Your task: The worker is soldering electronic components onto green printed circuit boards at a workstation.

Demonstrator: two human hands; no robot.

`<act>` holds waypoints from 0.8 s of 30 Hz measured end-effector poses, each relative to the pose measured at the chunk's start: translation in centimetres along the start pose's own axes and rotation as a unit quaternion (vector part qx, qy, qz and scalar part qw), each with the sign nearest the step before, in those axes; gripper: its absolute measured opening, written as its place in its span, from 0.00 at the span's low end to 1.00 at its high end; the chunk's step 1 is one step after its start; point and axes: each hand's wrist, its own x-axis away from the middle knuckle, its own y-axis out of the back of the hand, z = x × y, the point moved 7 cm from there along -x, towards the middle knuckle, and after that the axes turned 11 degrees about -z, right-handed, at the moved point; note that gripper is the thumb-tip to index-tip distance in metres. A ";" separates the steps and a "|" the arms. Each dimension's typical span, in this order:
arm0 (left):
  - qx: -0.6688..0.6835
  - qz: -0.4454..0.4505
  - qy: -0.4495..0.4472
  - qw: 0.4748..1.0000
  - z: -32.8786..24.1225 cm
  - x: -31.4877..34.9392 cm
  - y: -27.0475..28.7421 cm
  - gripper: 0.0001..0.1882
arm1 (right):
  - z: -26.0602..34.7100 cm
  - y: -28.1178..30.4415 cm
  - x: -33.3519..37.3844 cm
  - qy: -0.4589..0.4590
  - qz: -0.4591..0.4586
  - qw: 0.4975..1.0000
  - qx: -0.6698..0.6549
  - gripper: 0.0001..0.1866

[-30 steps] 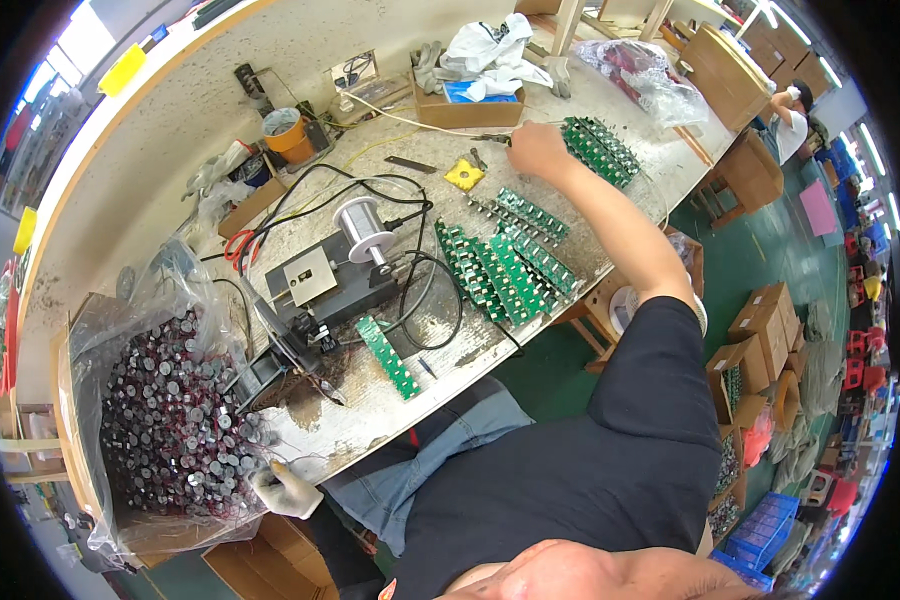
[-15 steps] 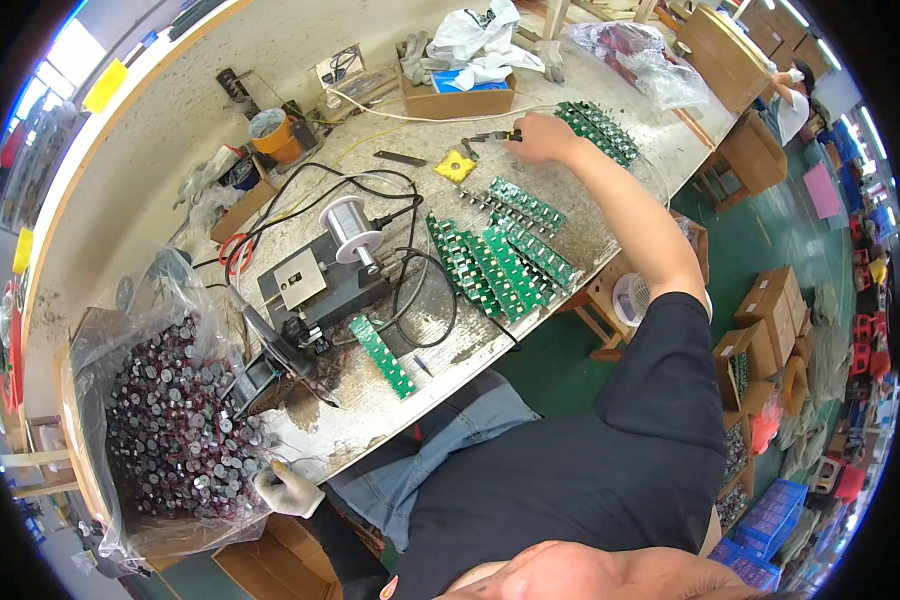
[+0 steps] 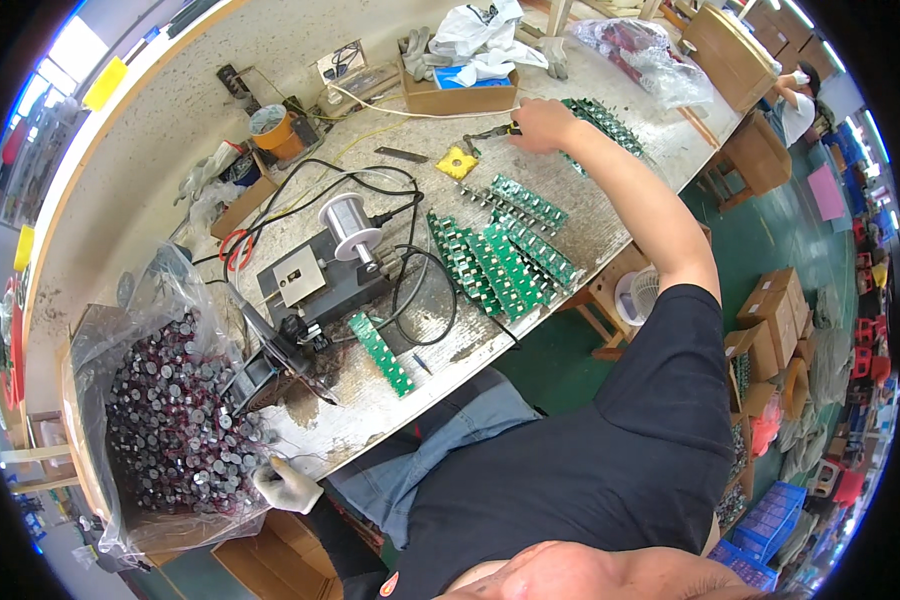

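At the far side of the workbench, my bare right hand (image 3: pixel 545 127) is curled over the dark and yellow handle of a pair of pliers (image 3: pixel 488 134), whose metal end lies low over the bench top. Just beyond its knuckles is a cluster of green circuit boards (image 3: pixel 602 125). My left hand (image 3: pixel 287 487), in a whitish glove, is closed at the bench's near left edge. It is beside a plastic-lined box (image 3: pixel 90 420) full of small round metal parts with red wires (image 3: pixel 185 420); what its fingers hold is hidden.
Rows of green circuit boards (image 3: pixel 500 260) lie mid-bench, and a single board (image 3: pixel 381 355) lies nearer. A solder spool (image 3: pixel 350 228) stands on a dark base among looping black cables (image 3: pixel 410 290). A yellow square piece (image 3: pixel 457 163) lies near the pliers. Behind stands a cardboard box (image 3: pixel 460 97) with gloves.
My right hand has shifted slightly farther away over the pliers, and the right elbow has swung a little to the right. My left hand stays nearly where it was.
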 end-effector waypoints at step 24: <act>0.133 -0.028 0.034 0.990 -1.0 0.2 0.8 0.11 | 10.2 9.8 -7.1 0.032 -0.104 0.969 -0.220 0.23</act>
